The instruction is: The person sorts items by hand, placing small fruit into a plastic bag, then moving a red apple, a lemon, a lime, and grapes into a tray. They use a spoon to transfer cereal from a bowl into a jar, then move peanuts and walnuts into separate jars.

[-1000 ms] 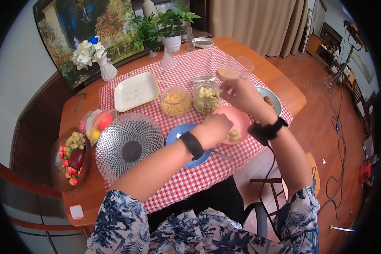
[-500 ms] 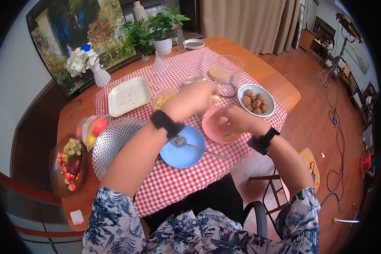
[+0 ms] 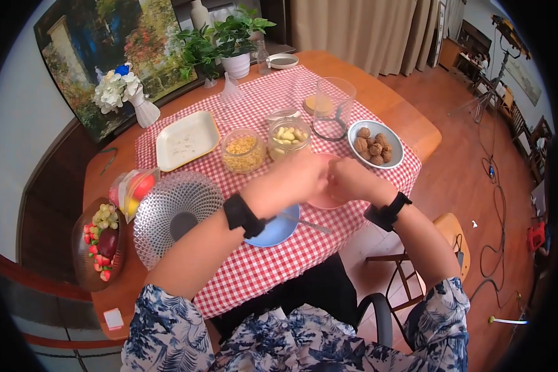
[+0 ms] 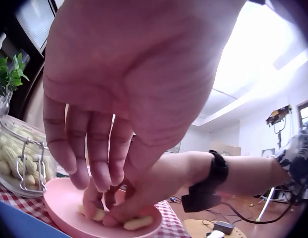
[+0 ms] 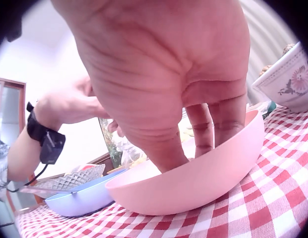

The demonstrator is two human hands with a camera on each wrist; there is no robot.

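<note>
The left hand [image 3: 288,183] is over the left side of the pink bowl [image 3: 316,201], close beside the right hand [image 3: 356,180]. In the left wrist view, the fingers of the left hand [image 4: 119,89] hang down loosely, and nothing shows in them. The right hand reaches into the bowl, its thumb and finger around a pale peanut [image 4: 98,214]; another peanut [image 4: 138,223] lies near its fingertips. In the right wrist view, the near wall of the pink bowl [image 5: 193,186] hides the right fingertips. The jar of peanuts [image 3: 289,136] stands open behind the bowl.
Left of the bowl, a blue plate [image 3: 273,234] bears a spoon. A jar of yellow kernels [image 3: 243,152], a glass bowl [image 3: 152,211] and a white tray [image 3: 189,142] stand further left. A walnut bowl [image 3: 395,162] and an empty clear container [image 3: 333,105] are behind at right.
The left hand first moved from the pink bowl toward the peanut jar, then came back down beside the right hand. The right hand came down from near the clear container into the pink bowl.
</note>
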